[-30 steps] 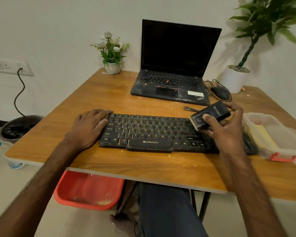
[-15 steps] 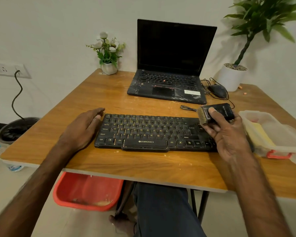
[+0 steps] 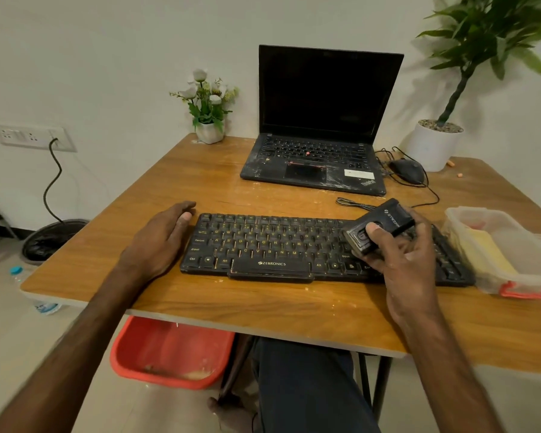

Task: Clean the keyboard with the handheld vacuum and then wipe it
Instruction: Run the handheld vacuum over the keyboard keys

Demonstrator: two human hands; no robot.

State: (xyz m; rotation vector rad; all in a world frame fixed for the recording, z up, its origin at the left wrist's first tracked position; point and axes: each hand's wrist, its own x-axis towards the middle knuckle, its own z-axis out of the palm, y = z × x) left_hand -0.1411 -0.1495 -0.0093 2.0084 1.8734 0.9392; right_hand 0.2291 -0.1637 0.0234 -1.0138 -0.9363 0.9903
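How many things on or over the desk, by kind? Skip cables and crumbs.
keyboard: 1
laptop: 1
mouse: 1
handheld vacuum, held in the right hand: 1
potted plants: 2 (flower pot, leafy plant)
plastic container: 1
Total: 7

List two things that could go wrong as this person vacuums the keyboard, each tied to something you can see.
1. The right hand grips the handheld vacuum over the right part of the keyboard, near a loose cable lying behind it; the nozzle might catch that cable.
2. The plastic container sits close by the keyboard's right end; a sweep that way might knock it.
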